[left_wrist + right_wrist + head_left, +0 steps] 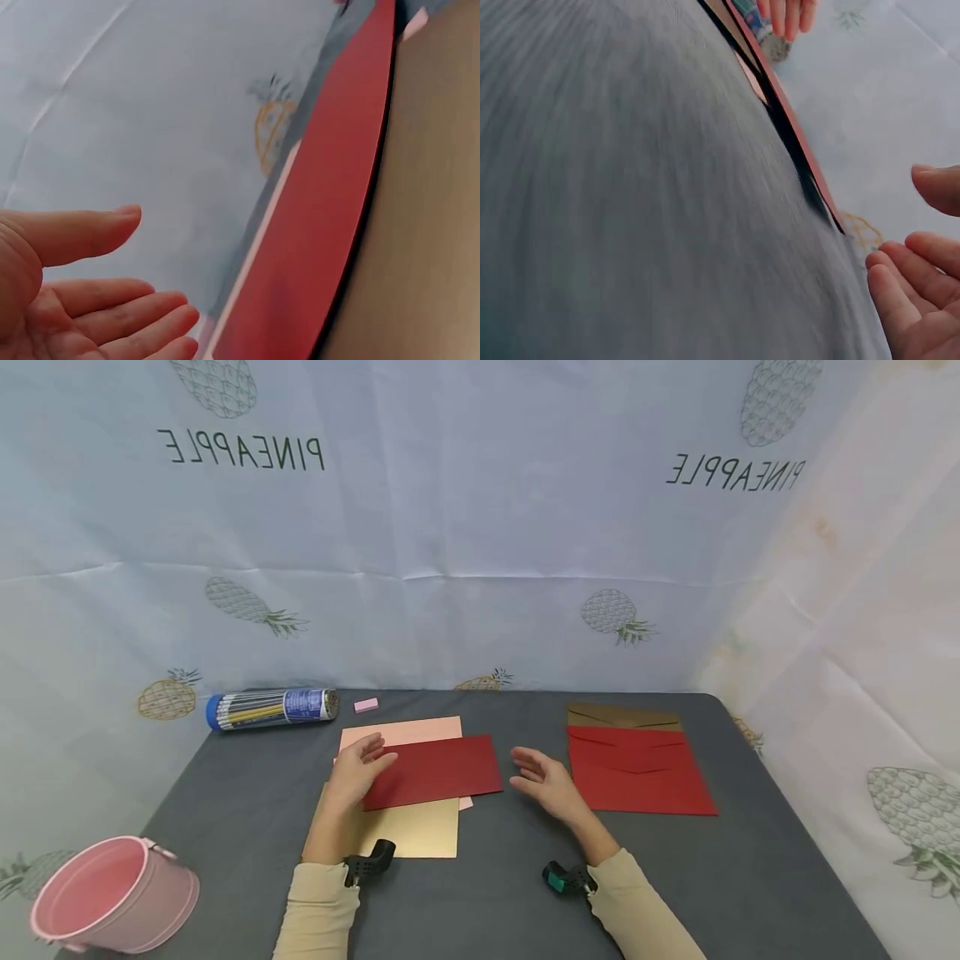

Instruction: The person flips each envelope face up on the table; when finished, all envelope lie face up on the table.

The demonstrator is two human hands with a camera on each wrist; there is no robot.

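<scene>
A dark red paper rectangle (442, 768) lies across a pale pink sheet (420, 728) and a gold sheet (420, 831). My left hand (358, 775) is at its left end, palm turned inward and fingers extended, holding nothing. In the left wrist view the thumb stands apart from the fingers, beside the red paper (322, 195). Past the paper's right end, my right hand (551, 787) hovers over the table with fingers loosely bent and nothing in them. A shadowed gap shows under the edge of the red paper (799, 135) in the right wrist view.
Red envelopes (637, 781) overlap a brown-gold envelope (622, 717) on the right. A tube of pencils (273, 708) and a small pink eraser-like block (366, 705) sit at the back left. A pink bucket (120, 893) stands at the front left. A pineapple-print curtain (480, 527) hangs behind the dark table (480, 910).
</scene>
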